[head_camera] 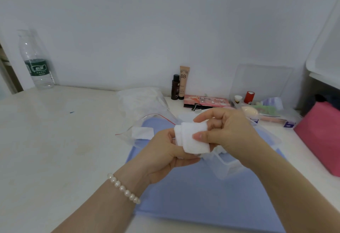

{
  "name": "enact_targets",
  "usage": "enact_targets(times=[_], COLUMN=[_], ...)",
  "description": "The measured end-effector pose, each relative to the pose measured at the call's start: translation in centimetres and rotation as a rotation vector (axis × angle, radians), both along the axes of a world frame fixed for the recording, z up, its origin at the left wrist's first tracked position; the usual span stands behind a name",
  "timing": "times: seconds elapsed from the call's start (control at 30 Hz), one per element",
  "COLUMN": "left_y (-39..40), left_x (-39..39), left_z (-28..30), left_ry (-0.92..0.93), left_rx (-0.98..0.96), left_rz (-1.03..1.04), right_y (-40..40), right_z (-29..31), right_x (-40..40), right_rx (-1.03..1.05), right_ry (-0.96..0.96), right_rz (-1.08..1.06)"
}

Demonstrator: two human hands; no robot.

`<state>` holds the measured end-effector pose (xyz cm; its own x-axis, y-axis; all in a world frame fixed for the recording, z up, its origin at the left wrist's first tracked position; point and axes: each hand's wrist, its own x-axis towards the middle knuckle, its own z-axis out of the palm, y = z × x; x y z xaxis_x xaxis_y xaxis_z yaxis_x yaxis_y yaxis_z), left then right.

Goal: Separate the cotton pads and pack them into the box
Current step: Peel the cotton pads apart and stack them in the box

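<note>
Fingers (pixel 199 136) of both hands pinch 1 cotton pad stack (pixel 192 137): left hand (pixel 165 155) grips beneath, right hand (pixel 226 131) nips the top layer. Step: separating. Next: peel 1 pad free, lower it into the clear box (pixel 228 166).

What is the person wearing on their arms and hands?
Both forearms are bare, with no sleeves or gloves in view. The left hand has a bracelet of round white pearl-like beads at the wrist. The right hand shows no jewellery.

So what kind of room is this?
Probably a dressing or makeup table at home. A BB cream tube and a small dark bottle stand against the wall, with a pink makeup palette beside them. Both hands hold cotton pads.
</note>
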<state>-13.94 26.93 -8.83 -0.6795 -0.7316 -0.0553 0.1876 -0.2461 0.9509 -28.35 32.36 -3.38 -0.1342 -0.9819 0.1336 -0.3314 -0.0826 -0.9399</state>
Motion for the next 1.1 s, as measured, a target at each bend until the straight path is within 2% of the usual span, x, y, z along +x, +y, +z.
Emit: enact_targets(times=[0.33, 0.53, 0.7, 0.8, 0.9, 0.97, 1.1], left_y=[0.2, -0.1, 0.2, 0.3, 0.1, 0.0, 0.3], left_x=[0.4, 0.8, 0.5, 0.1, 0.2, 0.3, -0.1], left_z=[0.2, 0.6, 0.6, 0.1, -0.1, -0.2, -0.6], left_ry=[-0.078, 0.016, 0.023, -0.002, -0.072, -0.117, -0.189], left_rx=[-0.044, 0.038, 0.058, 0.034, -0.048, -0.108, -0.171], left_rz=[-0.133, -0.237, -0.175, -0.123, -0.091, -0.095, -0.086], right_y=[-0.4, -0.5, -0.4, -0.6, -0.6, -0.3, 0.4], right_z=[-0.7, -0.8, -1.0, -1.3, -1.3, -0.8, 0.2], right_x=[0.3, 0.1, 0.2, 0.3, 0.0, -0.3, -0.8], right_rx=[0.023, -0.011, -0.014, -0.024, -0.068, 0.004, 0.183], right_ry=[0.056, 0.11, 0.102, 0.224, 0.47, 0.506, 0.447], right_rz=[0.038, 0.019, 0.018, -0.04, -0.071, -0.018, 0.098])
